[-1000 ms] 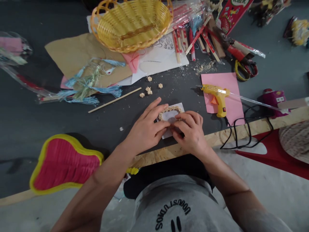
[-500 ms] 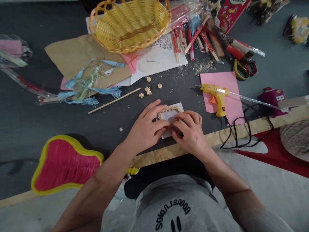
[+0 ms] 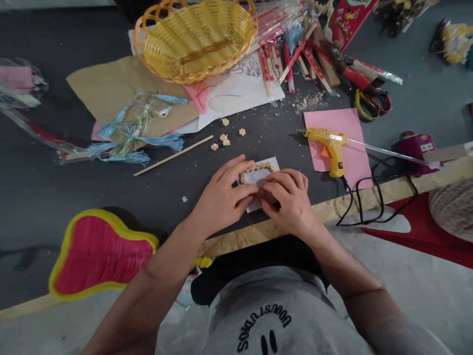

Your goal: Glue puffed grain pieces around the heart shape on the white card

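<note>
A small white card (image 3: 271, 163) with a ring of beige beads (image 3: 258, 167) glued on it lies on the dark table near the front edge. My left hand (image 3: 221, 199) rests on the card's left side, fingers laid over it and pressing it down. My right hand (image 3: 290, 199) is curled over the card's lower right part, fingertips pinched together on the bead ring. What sits between those fingertips is hidden. Several loose beige beads (image 3: 224, 139) lie just beyond the card.
A yellow glue gun (image 3: 328, 145) lies on pink paper (image 3: 345, 123) to the right, its black cord (image 3: 364, 204) trailing over the wooden table edge. A yellow basket (image 3: 195, 37), sticks, scissors (image 3: 371, 101), blue tassels (image 3: 136, 133) and a thin wooden stick (image 3: 173, 155) lie behind. A red-and-yellow fan shape (image 3: 99, 251) sits front left.
Both hands stay on the card with only slight finger shifts. The view has drifted a little, so everything sits slightly lower and further left.
</note>
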Available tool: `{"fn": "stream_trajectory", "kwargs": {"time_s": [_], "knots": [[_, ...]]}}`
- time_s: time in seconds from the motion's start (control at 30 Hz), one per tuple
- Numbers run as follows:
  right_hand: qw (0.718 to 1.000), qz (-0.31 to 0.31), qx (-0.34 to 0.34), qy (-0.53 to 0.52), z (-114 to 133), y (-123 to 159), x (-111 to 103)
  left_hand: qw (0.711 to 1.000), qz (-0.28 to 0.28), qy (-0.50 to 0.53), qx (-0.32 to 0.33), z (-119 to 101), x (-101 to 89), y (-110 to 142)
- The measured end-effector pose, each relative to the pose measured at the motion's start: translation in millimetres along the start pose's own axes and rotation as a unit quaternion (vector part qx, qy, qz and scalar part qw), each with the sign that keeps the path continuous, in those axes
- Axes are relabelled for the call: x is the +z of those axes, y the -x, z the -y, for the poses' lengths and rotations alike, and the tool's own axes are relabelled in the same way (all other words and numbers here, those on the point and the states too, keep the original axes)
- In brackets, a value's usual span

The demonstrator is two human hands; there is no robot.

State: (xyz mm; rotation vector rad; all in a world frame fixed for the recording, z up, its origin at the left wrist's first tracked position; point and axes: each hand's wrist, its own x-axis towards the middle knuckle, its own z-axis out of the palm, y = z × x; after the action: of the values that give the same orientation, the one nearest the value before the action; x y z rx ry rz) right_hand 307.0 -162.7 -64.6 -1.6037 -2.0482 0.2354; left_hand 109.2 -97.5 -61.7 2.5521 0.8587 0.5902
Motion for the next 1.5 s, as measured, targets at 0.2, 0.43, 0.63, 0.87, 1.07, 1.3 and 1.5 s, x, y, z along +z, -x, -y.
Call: {"fn": "stream_trajectory", "kwargs": {"time_s": [0.2,0.43,0.63,0.87,1.07,1.3,1.5], "knots": [[1.0,-0.015,-0.011,-0.001,-0.2,0.5,0.2,1.0,0.011,-0.003,0.0,0.2,-0.4,-0.4],[1.0,-0.009,-0.011,0.009,-0.5,0.3,-0.1,1.0,0.008,0.008,0.001,-0.1,-0.9,-0.9],[1.0,-0.006,-0.014,0.02,0.1,0.7,0.3,1.0,0.006,0.009,-0.003,0.5,0.3,0.0],[0.999,-0.012,-0.019,0.026,-0.1,0.9,1.5,1.0,0.005,0.009,-0.007,1.3,1.5,-0.3],[1.0,-0.008,-0.015,0.018,0.4,0.3,1.1,1.0,0.01,0.007,-0.006,0.5,0.9,-1.1],[1.0,-0.01,-0.012,0.008,-0.6,0.4,0.1,1.0,0.015,0.005,-0.009,-0.2,0.8,-1.2],[1.0,0.002,-0.003,-0.001,-1.1,1.4,-0.3,0.999,0.009,0.029,-0.02,-1.3,-0.1,0.1]]}}
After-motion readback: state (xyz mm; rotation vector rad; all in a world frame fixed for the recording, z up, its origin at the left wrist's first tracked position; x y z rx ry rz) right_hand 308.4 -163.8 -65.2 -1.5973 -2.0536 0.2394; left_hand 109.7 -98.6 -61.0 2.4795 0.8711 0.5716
